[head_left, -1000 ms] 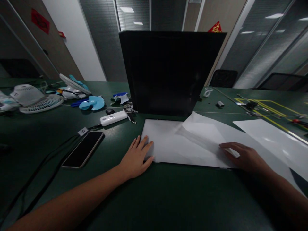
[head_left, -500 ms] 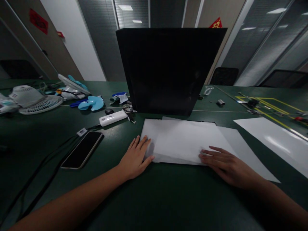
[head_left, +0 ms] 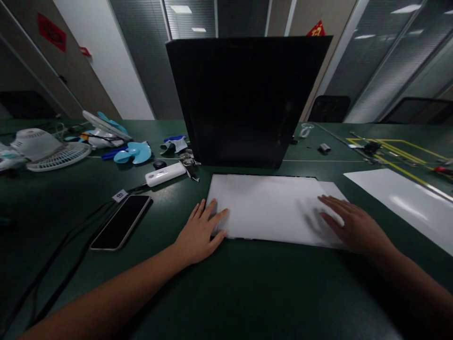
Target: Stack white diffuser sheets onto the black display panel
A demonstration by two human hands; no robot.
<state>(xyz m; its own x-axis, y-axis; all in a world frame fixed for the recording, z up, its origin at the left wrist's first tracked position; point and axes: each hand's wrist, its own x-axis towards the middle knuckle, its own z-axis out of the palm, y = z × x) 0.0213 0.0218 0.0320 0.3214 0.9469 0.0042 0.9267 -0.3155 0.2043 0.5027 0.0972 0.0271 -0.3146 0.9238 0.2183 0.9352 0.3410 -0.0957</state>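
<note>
The left hand [head_left: 200, 233] lies spread over the left edge of a white sheet [head_left: 265, 208] on the green table [head_left: 255, 293]. Near the sheet's right end is the right hand [head_left: 354, 224], fingers extended (whether it touches is hard to tell), with a shadow beside them. A dark panel [head_left: 247, 104] stands behind; a phone [head_left: 122, 222] lies to the left, a glossy white sheet [head_left: 396, 200] to the right.

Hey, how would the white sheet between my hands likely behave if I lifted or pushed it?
The white sheet shows hardly any edge thickness, so it's probably light and may bend if lifted at one end. It lies flat, so rolling or tipping seems unlikely. The left hand overlaps its left end, so pushing might meet some drag there.
</note>
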